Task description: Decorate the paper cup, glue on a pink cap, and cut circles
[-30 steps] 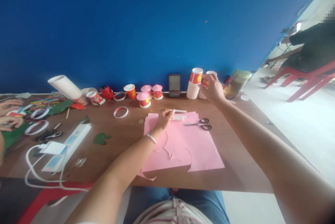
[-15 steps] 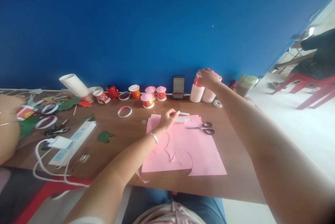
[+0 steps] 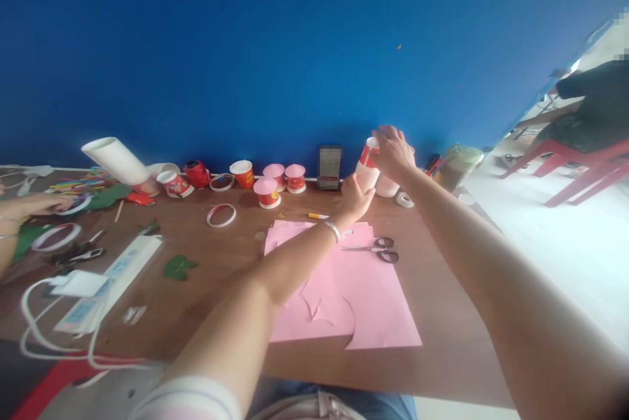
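Observation:
My right hand [image 3: 394,151] is at the upper part of a red-and-white paper cup [image 3: 369,152], its fingers curled round the cup's side. The cup sits on top of a white cup stack [image 3: 365,176] by the blue wall. My left hand [image 3: 356,198], with a silver bracelet at the wrist, is raised beside the lower part of that stack, fingers apart and nothing in it. Pink paper [image 3: 383,302] with cut curves lies below. Black-handled scissors [image 3: 381,249] rest on the paper, and a yellow-and-white pen [image 3: 318,215] lies behind it.
Pink-topped red cups [image 3: 266,191] stand left of a phone [image 3: 329,168] leaning on the wall. White rings [image 3: 221,215], a power strip [image 3: 111,286], a green cutout [image 3: 177,267] and a large white tube [image 3: 115,159] are further left. Another person's hand [image 3: 54,202] reaches in there.
My left hand has moved right and forward from the paper to the cup stack. My right hand stays at the upper cup. The other person's arm has shifted, and the view has moved slightly.

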The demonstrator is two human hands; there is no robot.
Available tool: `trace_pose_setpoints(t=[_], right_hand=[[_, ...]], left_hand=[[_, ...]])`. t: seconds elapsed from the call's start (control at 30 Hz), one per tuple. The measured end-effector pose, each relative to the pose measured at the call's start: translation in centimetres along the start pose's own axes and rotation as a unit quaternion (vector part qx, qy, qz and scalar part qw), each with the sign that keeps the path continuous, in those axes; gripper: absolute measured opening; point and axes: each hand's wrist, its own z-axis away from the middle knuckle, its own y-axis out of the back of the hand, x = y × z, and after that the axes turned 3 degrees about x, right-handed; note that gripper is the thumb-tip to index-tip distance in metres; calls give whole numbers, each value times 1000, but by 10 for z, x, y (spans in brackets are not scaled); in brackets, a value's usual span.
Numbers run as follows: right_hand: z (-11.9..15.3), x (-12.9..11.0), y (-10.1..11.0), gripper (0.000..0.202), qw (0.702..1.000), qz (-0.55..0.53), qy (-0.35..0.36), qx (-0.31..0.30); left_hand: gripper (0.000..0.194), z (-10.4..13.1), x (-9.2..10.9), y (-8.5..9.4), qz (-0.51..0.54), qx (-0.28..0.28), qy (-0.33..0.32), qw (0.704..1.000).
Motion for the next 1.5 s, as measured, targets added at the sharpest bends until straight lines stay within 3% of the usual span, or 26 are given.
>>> trace_pose_setpoints(t=[0.07,0.2,0.3,0.43,0.63,0.77,0.93,1.03,1.27,1.37,1.5], right_hand=[[16,-10,-2,48,997,-6,29,66],[54,-38,-32,46,997,3,61,-39],[74,-56,-65,59,991,10,110,-77],[75,-60,-97,71,986,30,133,-93],[64,-50,-114,66,985,50,132,-99],[67,-51,-111,65,984,61,137,-99],[81,-57,-87,61,983,56,152,-82],[104,-56,-74,58,982,50,168,-64],[177,-54,-54,33,952,8,293,85],[197,-59,-45,28,946,-22,306,102],[212,-63,-36,26,950,-49,294,95]], left_hand=[[49,6,-10,17,-14,4,-2,1000],[21,9,-31,74,-47,3,14,999],[19,12,-41,114,-73,4,13,997],[18,26,-42,150,-95,-7,-17,995],[14,56,-42,195,-124,-38,-57,990],[10,73,-47,223,-152,-46,-60,985],[11,97,-54,261,-221,-33,-53,973],[10,108,-60,292,-284,-24,-35,958],[22,100,-86,364,-446,31,47,893],[16,93,-96,376,-482,12,65,874],[18,93,-99,371,-502,4,69,862]])
